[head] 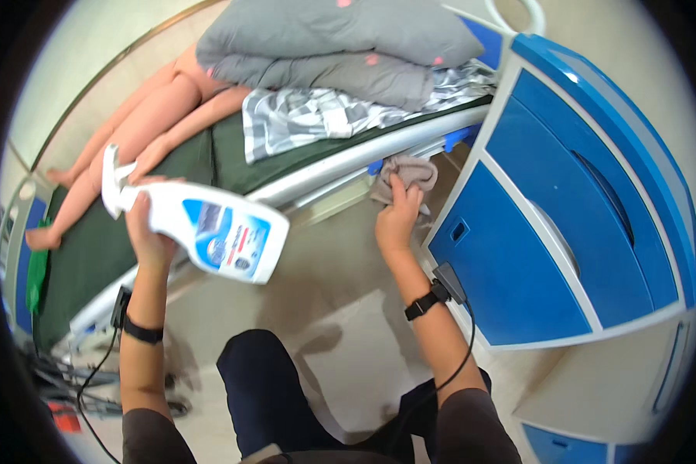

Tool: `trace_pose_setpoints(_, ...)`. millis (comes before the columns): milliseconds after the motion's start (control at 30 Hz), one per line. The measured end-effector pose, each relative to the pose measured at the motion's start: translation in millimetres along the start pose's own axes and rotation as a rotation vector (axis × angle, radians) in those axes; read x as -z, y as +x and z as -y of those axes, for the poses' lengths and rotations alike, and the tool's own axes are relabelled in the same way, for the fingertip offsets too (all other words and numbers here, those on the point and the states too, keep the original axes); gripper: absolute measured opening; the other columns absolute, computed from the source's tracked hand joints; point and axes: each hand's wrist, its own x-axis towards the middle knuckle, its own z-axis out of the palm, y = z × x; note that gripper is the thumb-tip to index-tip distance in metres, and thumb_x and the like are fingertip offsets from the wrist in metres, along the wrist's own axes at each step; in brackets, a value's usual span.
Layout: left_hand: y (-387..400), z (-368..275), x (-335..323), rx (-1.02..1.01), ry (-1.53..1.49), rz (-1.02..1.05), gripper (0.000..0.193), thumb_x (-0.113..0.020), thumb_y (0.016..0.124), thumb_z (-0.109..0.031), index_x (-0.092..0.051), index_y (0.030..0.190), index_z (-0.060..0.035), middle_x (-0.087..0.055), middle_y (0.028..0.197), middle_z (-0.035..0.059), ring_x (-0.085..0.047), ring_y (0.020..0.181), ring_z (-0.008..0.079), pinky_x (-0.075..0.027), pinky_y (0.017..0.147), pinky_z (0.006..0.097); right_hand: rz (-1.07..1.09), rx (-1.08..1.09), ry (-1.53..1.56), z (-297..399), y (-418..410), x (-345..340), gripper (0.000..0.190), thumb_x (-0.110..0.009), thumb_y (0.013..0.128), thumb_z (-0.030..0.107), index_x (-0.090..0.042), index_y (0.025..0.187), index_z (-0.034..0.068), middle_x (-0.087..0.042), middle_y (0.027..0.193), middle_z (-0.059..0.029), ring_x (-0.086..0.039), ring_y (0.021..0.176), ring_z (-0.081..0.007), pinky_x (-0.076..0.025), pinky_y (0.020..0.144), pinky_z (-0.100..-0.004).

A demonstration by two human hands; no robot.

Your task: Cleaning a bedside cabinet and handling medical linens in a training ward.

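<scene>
My left hand (151, 232) grips a white trigger spray bottle (209, 226) by its neck. The bottle leans, its nozzle head up at the left and its base down at the right, with a blue-and-white label facing me. In my right hand (399, 223) is a bunched beige-grey cloth (410, 174), held between the side rail of the bed and a blue bedside cabinet. Part of the cloth is hidden by my fingers. Behind the bottle runs the silver bed rail (307, 165), along the edge of a dark green mattress (174, 168).
A bare manikin (156, 110) lies on the bed, its upper part hidden by a grey folded quilt (336, 35). Checked fabric (301, 116) lies beneath the quilt. The blue-and-white bedside cabinet (516, 261) stands close on my right. Cables (87, 377) and a red object (65, 416) are at lower left.
</scene>
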Motion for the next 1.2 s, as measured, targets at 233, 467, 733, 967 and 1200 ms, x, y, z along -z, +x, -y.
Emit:
trace_pose_setpoints(233,-10.0,-19.0,55.3,0.051,0.008,-0.017,0.039,-0.046,0.085,-0.032,-0.046,0.102,0.0022,-0.061,0.093,0.0219,-0.060,0.086,0.0252,-0.047,0.079,0.0346,0.148,-0.026,-0.502,-14.7,62.1,19.8,0.055,-0.050,0.064,-0.006,-0.062,0.111,0.019,-0.048,0.098,-0.0187,-0.045,0.092,-0.0365,-0.039,0.076,-0.0414)
trace_pose_setpoints(467,-17.4,-9.9,56.7,0.025,0.120,0.044,0.041,-0.050,0.082,-0.034,-0.047,0.100,0.0025,-0.060,0.092,0.0238,-0.059,0.085,0.0261,-0.047,0.080,0.0347,0.097,-0.164,-0.191,7.7,5.9,-6.8,0.056,-0.049,0.063,-0.009,-0.065,0.107,0.021,-0.048,0.093,-0.0161,-0.044,0.092,-0.0355,-0.040,0.078,-0.0383)
trace_pose_setpoints(733,-14.9,-8.8,38.8,-0.009,0.094,-0.056,0.041,-0.053,0.079,-0.030,-0.047,0.098,0.0056,-0.060,0.088,0.0269,-0.062,0.084,0.0313,-0.049,0.079,0.0379,0.099,-0.375,-0.458,-42.3,73.5,23.7,0.049,-0.048,0.072,-0.004,-0.062,0.111,0.022,-0.051,0.091,-0.0148,-0.048,0.090,-0.0351,-0.041,0.078,-0.0417)
trace_pose_setpoints(967,-14.5,-12.4,47.5,-0.009,0.143,-0.068,0.042,-0.048,0.081,-0.033,-0.046,0.099,0.0053,-0.059,0.088,0.0258,-0.061,0.082,0.0289,-0.050,0.077,0.0361,-0.018,-0.389,0.158,36.9,-52.5,-23.2,0.059,-0.034,0.067,-0.021,-0.052,0.118,0.002,-0.044,0.125,-0.0227,-0.041,0.119,-0.0354,-0.031,0.101,-0.0345)
trace_pose_setpoints(1200,-16.4,-7.6,40.2,-0.026,0.230,-0.171,0.042,-0.043,0.083,-0.035,-0.045,0.100,0.0033,-0.059,0.087,0.0210,-0.060,0.081,0.0253,-0.049,0.075,0.0332,-0.148,-0.500,0.156,-18.0,-17.2,-12.9,0.058,-0.038,0.066,-0.015,-0.048,0.121,0.001,-0.048,0.117,-0.0212,-0.043,0.115,-0.0344,-0.032,0.099,-0.0366)
